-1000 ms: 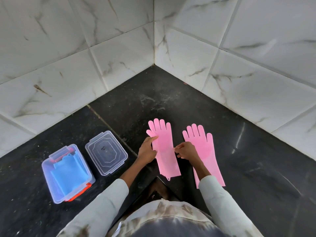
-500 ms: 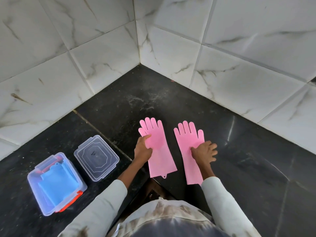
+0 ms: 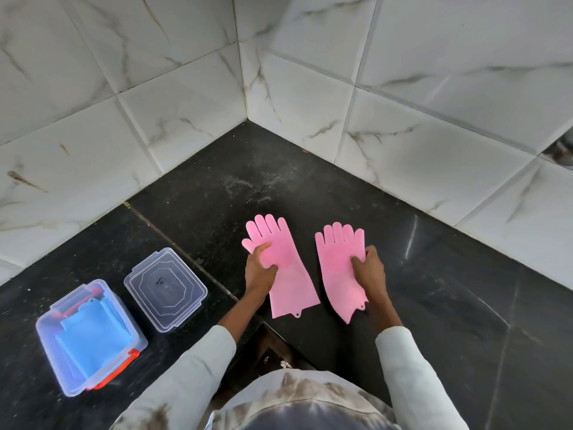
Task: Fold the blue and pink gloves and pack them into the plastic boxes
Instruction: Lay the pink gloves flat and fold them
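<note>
1. We find no brand or label. Only a small dark mark shows in the middle of the clear lid (image 3: pixel 165 288), and we cannot read it as letters.
2. The left hand (image 3: pixel 259 268) pinches the left pink glove (image 3: pixel 283 268) at its palm edge, thumb on top, the fingers (image 3: pixel 269 267) curled onto the rubber.
3. The right hand (image 3: pixel 369 271) grips the right pink glove (image 3: pixel 338 268) at its outer edge. The cuff there seems a little lifted and bent, but the view is not sharp enough to be sure.
4. Both pink gloves lie on the black counter (image 3: pixel 449 305) near the middle, finger ends pointing to 12 o'clock, apart from each other.
5. At 8 o'clock stands the plastic box (image 3: pixel 46 339) with red clasps. The blue gloves (image 3: pixel 93 339) lie folded inside it. The lid lies just beside the box, toward 2 o'clock from it.
</note>
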